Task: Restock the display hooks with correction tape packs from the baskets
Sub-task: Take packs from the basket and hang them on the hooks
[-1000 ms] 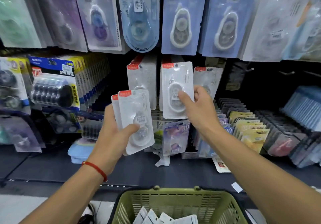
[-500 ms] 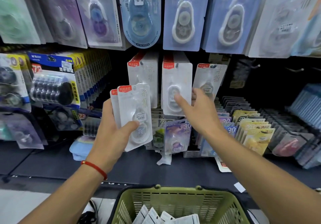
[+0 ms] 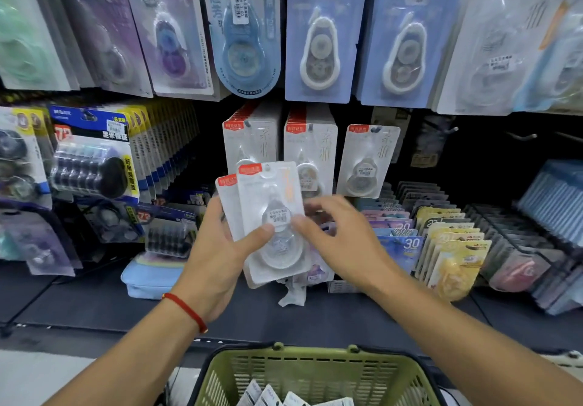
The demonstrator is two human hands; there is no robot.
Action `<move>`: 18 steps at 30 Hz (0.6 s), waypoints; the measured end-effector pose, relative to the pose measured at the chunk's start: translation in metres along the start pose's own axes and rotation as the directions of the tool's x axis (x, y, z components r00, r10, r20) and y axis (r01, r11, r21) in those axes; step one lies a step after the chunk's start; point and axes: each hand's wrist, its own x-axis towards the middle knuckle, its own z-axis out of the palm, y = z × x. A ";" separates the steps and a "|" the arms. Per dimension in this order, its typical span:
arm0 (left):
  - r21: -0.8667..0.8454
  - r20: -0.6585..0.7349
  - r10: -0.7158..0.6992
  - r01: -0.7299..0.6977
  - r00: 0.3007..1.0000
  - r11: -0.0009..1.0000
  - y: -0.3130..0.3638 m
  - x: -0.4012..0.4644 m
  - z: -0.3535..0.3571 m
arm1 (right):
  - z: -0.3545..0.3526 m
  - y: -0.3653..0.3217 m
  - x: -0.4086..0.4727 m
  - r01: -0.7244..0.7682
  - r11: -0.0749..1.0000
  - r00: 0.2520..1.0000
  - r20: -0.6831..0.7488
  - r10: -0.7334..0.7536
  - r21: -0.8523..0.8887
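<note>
two white correction tape packs (image 3: 271, 216) sit fanned in the left hand (image 3: 217, 257), thumb pressed across the front pack's blister, fingers curled behind. a red cord (image 3: 186, 311) circles that wrist. the packs are held up in front of the display, below the middle row of hooks. just right of them the right hand (image 3: 340, 241) reaches in with fingers spread and blurred, thumb tip at the front pack's right edge; whether it grips the pack i cannot tell. behind, three hooks carry matching white packs (image 3: 310, 150), the rightmost a single pack (image 3: 367, 161). farther right, yellow packs (image 3: 454, 267) stand in shelf racks. below, a green basket (image 3: 315, 371) holds more white packs.
</note>
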 end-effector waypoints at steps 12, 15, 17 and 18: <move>-0.004 0.039 -0.054 0.054 0.998 0.999 -0.009 0.003 0.025 | -0.080 0.022 -0.002 -0.023 0.929 0.908 -0.381 0.173 0.370; -0.004 0.023 -0.048 0.048 0.999 0.999 -0.010 0.004 0.022 | -0.088 0.023 0.002 -0.067 0.922 0.921 -0.331 0.204 0.382; -0.006 0.024 -0.044 0.044 0.999 0.999 -0.009 0.004 0.020 | -0.089 0.021 0.003 -0.084 0.917 0.918 -0.327 0.223 0.389; -0.009 0.027 -0.043 0.044 0.999 0.999 -0.009 0.004 0.019 | -0.089 0.020 0.003 -0.090 0.915 0.912 -0.337 0.234 0.392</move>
